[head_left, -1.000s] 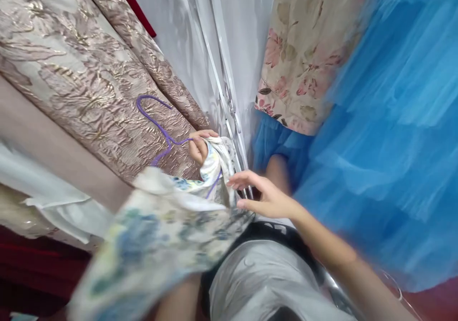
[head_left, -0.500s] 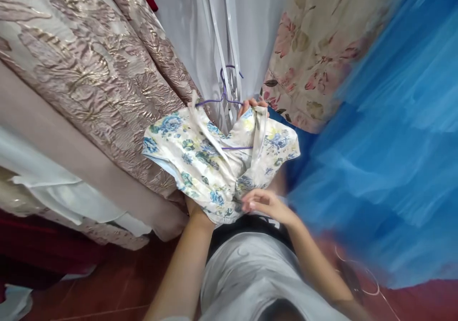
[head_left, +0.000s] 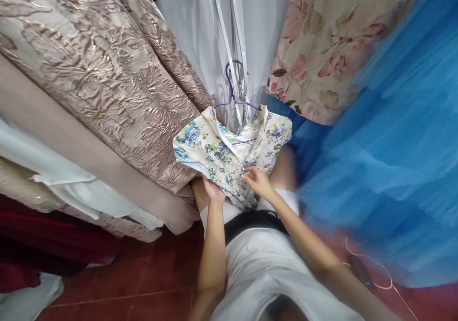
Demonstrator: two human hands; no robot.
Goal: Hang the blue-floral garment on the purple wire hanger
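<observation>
A cream blouse with blue and yellow flowers and a V neck hangs on a thin purple hanger in front of my lap. My left hand grips its lower left side edge, fingers partly hidden behind the cloth. At the front of the blouse, just below the V, my right hand pinches the fabric between thumb and fingers. Narrow white straps run down past the hanger's hook.
Pink and gold brocade cloth hangs on the left, white fabric behind. To the right are a floral cloth and a large blue tulle garment. A white cord lies on the red tiled floor.
My left hand has come out from under the blouse, away from the shoulder, to its lower left edge. My right hand has risen slightly onto the front. The loose neckline edges lie flatter.
</observation>
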